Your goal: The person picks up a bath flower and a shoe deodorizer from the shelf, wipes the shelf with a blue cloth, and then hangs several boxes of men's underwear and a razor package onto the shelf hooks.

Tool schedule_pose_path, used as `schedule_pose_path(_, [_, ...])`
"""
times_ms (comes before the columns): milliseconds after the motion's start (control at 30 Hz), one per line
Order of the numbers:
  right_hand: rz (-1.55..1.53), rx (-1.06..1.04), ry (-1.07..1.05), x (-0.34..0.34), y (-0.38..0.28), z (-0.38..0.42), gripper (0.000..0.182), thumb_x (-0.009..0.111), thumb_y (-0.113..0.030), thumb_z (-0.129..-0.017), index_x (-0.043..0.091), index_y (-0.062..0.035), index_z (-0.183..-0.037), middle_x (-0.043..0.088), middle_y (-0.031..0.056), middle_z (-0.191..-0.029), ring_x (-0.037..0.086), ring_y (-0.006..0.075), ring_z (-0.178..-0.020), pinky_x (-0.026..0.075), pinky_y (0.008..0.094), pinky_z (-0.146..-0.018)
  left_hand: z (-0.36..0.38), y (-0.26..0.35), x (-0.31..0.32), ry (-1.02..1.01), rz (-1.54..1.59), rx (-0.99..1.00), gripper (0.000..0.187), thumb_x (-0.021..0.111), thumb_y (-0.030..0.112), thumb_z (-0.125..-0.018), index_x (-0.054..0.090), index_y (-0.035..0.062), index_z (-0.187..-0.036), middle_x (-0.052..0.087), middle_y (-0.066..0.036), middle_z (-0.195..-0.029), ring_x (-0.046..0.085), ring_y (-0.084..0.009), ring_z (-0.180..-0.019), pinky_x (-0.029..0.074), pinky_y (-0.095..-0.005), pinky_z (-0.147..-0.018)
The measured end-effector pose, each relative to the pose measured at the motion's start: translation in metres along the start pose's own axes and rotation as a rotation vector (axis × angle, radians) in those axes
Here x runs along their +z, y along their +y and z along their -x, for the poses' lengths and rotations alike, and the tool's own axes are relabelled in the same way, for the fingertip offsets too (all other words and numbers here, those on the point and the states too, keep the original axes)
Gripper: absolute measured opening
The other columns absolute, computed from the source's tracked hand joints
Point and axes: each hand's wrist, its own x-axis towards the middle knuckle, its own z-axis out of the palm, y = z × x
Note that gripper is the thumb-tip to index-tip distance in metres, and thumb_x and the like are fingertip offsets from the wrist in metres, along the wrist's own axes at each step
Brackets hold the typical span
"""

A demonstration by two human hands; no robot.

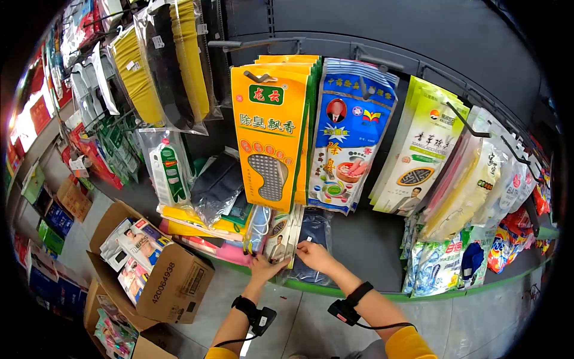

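Note:
My left hand [265, 267] is closed on the lower end of a white insole packet [278, 238] on the lower shelf. My right hand [315, 257] is just to its right, fingers curled together by the packet's edge; what they pinch, if anything, I cannot make out. A dark item in a clear bag [314, 233] lies beside and partly behind the right hand. Directly above hang orange insole packets [267, 137] and blue insole packets [350, 137]. To the left hand's left are a clear bag with blue stripes [257, 224] and yellow packages [203, 221].
Light green insole packets [418, 149] and pale yellow packets [466, 191] hang at right on metal hooks [466, 119]. A cardboard box [176, 284] with printed packages stands on the floor at left. The shelf has a green front edge [371, 295].

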Motion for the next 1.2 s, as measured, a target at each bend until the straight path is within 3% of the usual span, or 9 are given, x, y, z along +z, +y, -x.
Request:
schedule_pose_path(167, [-0.069,0.103,-0.105,0.019,0.015,-0.018,0.036,0.053,-0.018,-0.082,0.049,0.0053,-0.110,0.062,0.0126,-0.072,0.061,0.0201,-0.060,0.047,0.0305,-0.049,0.003,0.008,-0.006,-0.043,-0.141,-0.029,0.113,0.060,0.075,-0.047,0.036,-0.0116,-0.115,0.039,-0.028,-0.118,0.033,-0.0381,-0.114,0.025,-0.0413,-0.097])
schedule_pose_path(233, [-0.350,0.325,-0.173,0.012,-0.006,-0.016,0.040,0.052,-0.016,-0.083,0.045,0.0091,-0.113,0.060,0.0119,-0.064,0.057,0.0159,-0.048,0.043,0.0271,-0.038,0.004,0.002,-0.001,-0.030,-0.140,-0.005,0.108,0.059,0.074,-0.049,0.040,-0.0112,-0.112,0.041,-0.027,-0.117,0.035,-0.0377,-0.113,0.026,-0.0407,-0.096])
schedule_pose_path(367, [-0.418,0.231,-0.012,0.022,-0.010,-0.025,0.045,0.051,-0.012,-0.080,0.040,0.0125,-0.116,0.058,0.0128,-0.058,0.053,0.0175,-0.039,0.042,0.0275,-0.033,0.000,-0.011,0.000,0.049,-0.114,0.178,0.090,0.059,0.068,-0.057,0.049,-0.0096,-0.102,0.049,-0.024,-0.108,0.043,-0.0368,-0.105,0.033,-0.0392,-0.091])
schedule_pose_path(467, [-0.377,0.296,-0.085,0.023,-0.019,-0.027,0.046,0.050,-0.010,-0.079,0.039,0.0131,-0.117,0.058,0.0130,-0.059,0.055,0.0182,-0.040,0.043,0.0275,-0.034,0.010,-0.001,-0.010,0.064,-0.095,0.202,0.078,0.060,0.061,-0.061,0.051,-0.0088,-0.095,0.054,-0.024,-0.100,0.048,-0.0368,-0.098,0.040,-0.0398,-0.084])
schedule_pose_path(600, [-0.425,0.345,-0.145,0.026,-0.031,-0.024,0.037,0.055,-0.021,-0.082,0.054,0.0133,-0.095,0.057,0.0128,-0.056,0.056,0.0188,-0.040,0.044,0.0280,-0.034,0.022,0.006,-0.019,0.088,-0.244,0.225,0.061,0.057,0.052,-0.068,0.051,-0.0049,-0.090,0.060,-0.021,-0.085,0.057,-0.0345,-0.084,0.046,-0.0411,-0.072])
schedule_pose_path(633, [-0.420,0.351,-0.155,0.030,-0.028,-0.026,0.037,0.057,-0.027,-0.081,0.057,0.0105,-0.079,0.057,0.0119,-0.055,0.056,0.0181,-0.040,0.043,0.0279,-0.033,0.026,0.007,-0.022,0.087,-0.250,0.220,0.061,0.057,0.052,-0.068,0.051,-0.0049,-0.090,0.060,-0.021,-0.085,0.057,-0.0345,-0.084,0.046,-0.0411,-0.072])
schedule_pose_path(767, [-0.400,0.306,-0.095,0.040,-0.019,-0.024,0.030,0.055,-0.020,-0.081,0.055,0.0070,-0.067,0.057,0.0114,-0.054,0.055,0.0169,-0.038,0.040,0.0270,-0.031,0.041,0.006,-0.033,-0.041,-0.507,0.334,0.058,0.050,0.054,-0.071,0.051,-0.0021,-0.089,0.061,-0.020,-0.082,0.059,-0.0331,-0.081,0.048,-0.0411,-0.068])
schedule_pose_path(1033, [-0.368,0.312,-0.287,0.020,-0.027,-0.009,0.028,0.054,-0.016,-0.081,0.055,0.0085,-0.067,0.058,0.0137,-0.056,0.057,0.0191,-0.041,0.044,0.0283,-0.034,0.057,0.013,-0.066,-0.339,-0.422,0.297,0.077,0.049,0.067,-0.067,0.052,-0.0034,-0.097,0.060,-0.019,-0.090,0.058,-0.0342,-0.085,0.047,-0.0413,-0.071])
schedule_pose_path(1200, [-0.319,0.315,-0.288,0.024,-0.021,0.006,0.030,0.053,-0.019,-0.082,0.055,0.0081,-0.070,0.058,0.0140,-0.058,0.058,0.0215,-0.042,0.045,0.0301,-0.035,0.062,-0.005,-0.032,-0.113,-0.373,0.424,0.069,0.059,0.061,-0.065,0.052,-0.0010,-0.094,0.059,-0.016,-0.088,0.059,-0.0342,-0.080,0.048,-0.0405,-0.070])
